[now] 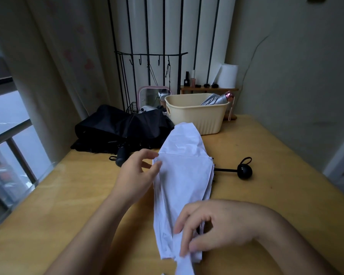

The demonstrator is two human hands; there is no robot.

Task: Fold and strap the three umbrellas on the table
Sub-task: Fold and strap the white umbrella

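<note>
between the two grips, the pale umbrella (185,171) lies lengthwise on the desk (77,195), its loose white canopy running from the near edge away toward the basket. the left grip (139,171) sits at the canopy's left edge, about halfway along, with thumb and fingertips pinching a fold of the fabric. the right grip (216,227) is nearer the viewer, over the lower part of the canopy, its fingers curled round the bunched folds and holding them together. just beyond the right grip and to its right, the umbrella's thin black shaft sticks out from under the fabric and ends in a round black handle (244,171) with a loop, resting on the desk.

beyond the left grip, a black umbrella (115,126) lies unfolded in a loose heap, its dark handle pointing toward that grip. farther off, past the pale canopy's tip, stands a cream basket (197,120) with a folded silver umbrella (214,100) inside, its pinkish handle end leaning over the right rim. behind the basket a white paper roll (228,76) stands on a small shelf.
</note>
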